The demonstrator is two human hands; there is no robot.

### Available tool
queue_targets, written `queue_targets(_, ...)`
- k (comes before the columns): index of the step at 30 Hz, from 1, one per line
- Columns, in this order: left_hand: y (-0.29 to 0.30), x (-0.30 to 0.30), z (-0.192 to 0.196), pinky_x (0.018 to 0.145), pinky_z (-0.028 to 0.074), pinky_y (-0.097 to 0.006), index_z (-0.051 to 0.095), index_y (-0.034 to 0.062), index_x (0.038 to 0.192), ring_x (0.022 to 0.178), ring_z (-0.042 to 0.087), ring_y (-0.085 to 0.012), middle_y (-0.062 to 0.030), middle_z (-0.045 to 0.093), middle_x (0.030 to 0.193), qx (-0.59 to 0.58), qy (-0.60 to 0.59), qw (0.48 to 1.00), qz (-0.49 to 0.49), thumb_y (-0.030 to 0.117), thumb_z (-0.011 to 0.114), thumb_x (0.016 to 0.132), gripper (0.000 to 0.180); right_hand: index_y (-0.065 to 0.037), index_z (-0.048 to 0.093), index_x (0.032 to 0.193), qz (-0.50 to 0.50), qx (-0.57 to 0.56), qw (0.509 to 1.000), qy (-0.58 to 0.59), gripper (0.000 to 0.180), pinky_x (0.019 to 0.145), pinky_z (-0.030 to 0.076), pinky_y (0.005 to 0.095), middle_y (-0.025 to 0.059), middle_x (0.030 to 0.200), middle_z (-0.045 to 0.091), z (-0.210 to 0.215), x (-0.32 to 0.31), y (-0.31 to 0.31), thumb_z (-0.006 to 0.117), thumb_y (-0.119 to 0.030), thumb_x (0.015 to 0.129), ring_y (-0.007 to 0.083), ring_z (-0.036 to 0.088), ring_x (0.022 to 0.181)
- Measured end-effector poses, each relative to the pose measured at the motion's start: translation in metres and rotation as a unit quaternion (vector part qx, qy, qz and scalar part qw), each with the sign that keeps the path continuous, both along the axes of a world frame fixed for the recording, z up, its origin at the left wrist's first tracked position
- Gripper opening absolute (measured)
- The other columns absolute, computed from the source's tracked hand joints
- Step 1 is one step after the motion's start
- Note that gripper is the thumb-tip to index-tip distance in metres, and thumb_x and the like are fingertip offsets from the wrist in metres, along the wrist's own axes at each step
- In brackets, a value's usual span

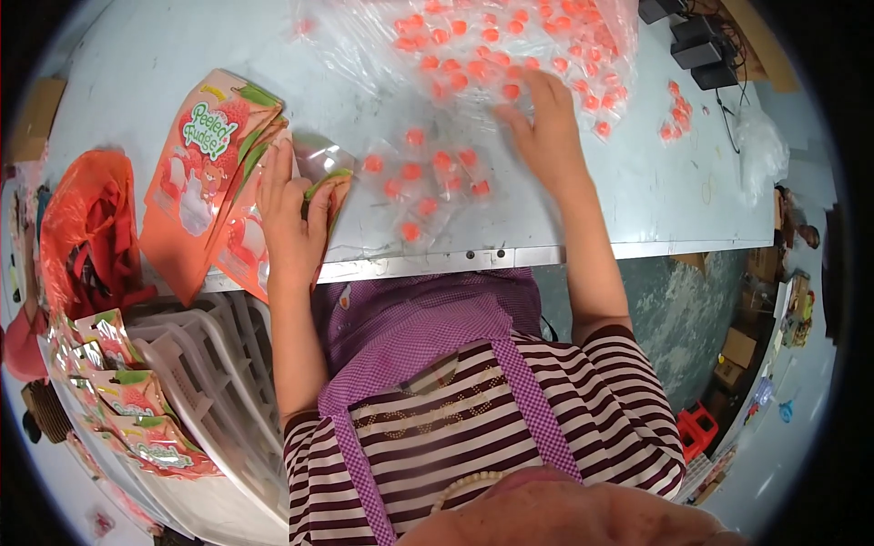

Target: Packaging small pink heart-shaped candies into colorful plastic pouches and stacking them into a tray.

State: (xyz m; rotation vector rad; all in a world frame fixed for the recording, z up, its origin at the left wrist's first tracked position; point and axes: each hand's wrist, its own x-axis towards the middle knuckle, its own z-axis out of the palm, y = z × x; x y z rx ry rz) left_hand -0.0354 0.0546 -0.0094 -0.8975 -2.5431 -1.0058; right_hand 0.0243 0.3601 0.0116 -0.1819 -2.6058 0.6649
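Note:
My left hand [293, 214] grips a red-and-pink candy pouch [244, 238] near the table's front edge, fingers on one side of its open mouth and thumb on the other. A stack of similar pouches [196, 150] lies beside it to the left. Reaching over the table, my right hand [546, 132] has thumb and forefinger apart at the edge of a big pile of clear-wrapped orange-red candies [492, 36]. One candy lies near the gap between those fingers; no grasp on it shows. Between my hands is a small group of wrapped candies [423, 182].
Black adapters [701, 45] with cables sit at the table's far right, near a small candy cluster [676, 116] and crumpled clear plastic [761, 150]. At lower left are filled pouches [146, 409] in a white crate [214, 391] and an orange-red plastic bag [86, 209].

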Motion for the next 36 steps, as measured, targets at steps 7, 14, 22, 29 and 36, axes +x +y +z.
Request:
queue_targets(7,0.002,0.0,0.001,0.106,0.023,-0.048,0.05,0.0011,0.087,0.132,0.032,-0.0384,-0.0206,0.04,0.139,-0.003,-0.009,1.0,0.001,0.011,0.063,0.083,0.017,-0.001,0.059,0.111,-0.043,0.076,0.991,-0.103,0.034,0.09,0.044,0.0368,0.0173,0.112,0.052,0.003,-0.005,0.017,0.066,-0.019,0.082,0.0311,0.05,0.104)
queue_targets(14,0.0,-0.001,0.001,0.107,0.022,-0.048,0.05,0.0006,0.087,0.132,0.032,-0.0381,-0.0201,0.039,0.14,-0.001,-0.018,1.0,0.006,0.011,0.063,0.083,0.017,-0.003,0.061,0.109,0.004,0.03,0.99,-0.136,0.032,0.085,0.044,0.0366,0.0147,0.106,0.054,0.012,0.022,0.004,0.067,-0.016,0.081,0.0301,0.05,0.101)
queue_targets(22,0.003,0.002,0.007,0.107,0.022,-0.047,0.05,0.0005,0.087,0.133,0.031,-0.0373,-0.0197,0.038,0.141,-0.022,-0.024,0.999,0.005,0.01,0.063,0.082,0.017,-0.004,0.057,0.116,-0.05,0.125,0.99,-0.04,0.033,0.088,0.042,0.0381,0.0136,0.114,0.055,0.001,-0.014,0.049,0.06,-0.015,0.085,0.0312,0.049,0.104)
queue_targets(29,0.002,0.001,0.001,0.107,0.022,-0.047,0.051,0.0008,0.087,0.133,0.031,-0.037,-0.0195,0.039,0.14,-0.006,-0.013,1.0,0.002,0.01,0.064,0.082,0.017,-0.004,0.058,0.114,-0.011,0.128,0.978,-0.164,0.031,0.085,0.044,0.0369,0.011,0.11,0.058,0.01,0.0,0.04,0.057,-0.018,0.087,0.0304,0.051,0.1)
queue_targets(36,0.0,0.001,0.002,0.107,0.022,-0.047,0.051,0.001,0.087,0.133,0.032,-0.0369,-0.0196,0.04,0.14,-0.01,-0.015,1.0,0.005,0.01,0.064,0.082,0.017,-0.004,0.06,0.111,0.065,-0.051,0.971,-0.224,0.029,0.088,0.042,0.0365,0.0122,0.108,0.058,0.028,0.02,0.023,0.06,-0.018,0.085,0.0313,0.05,0.103)
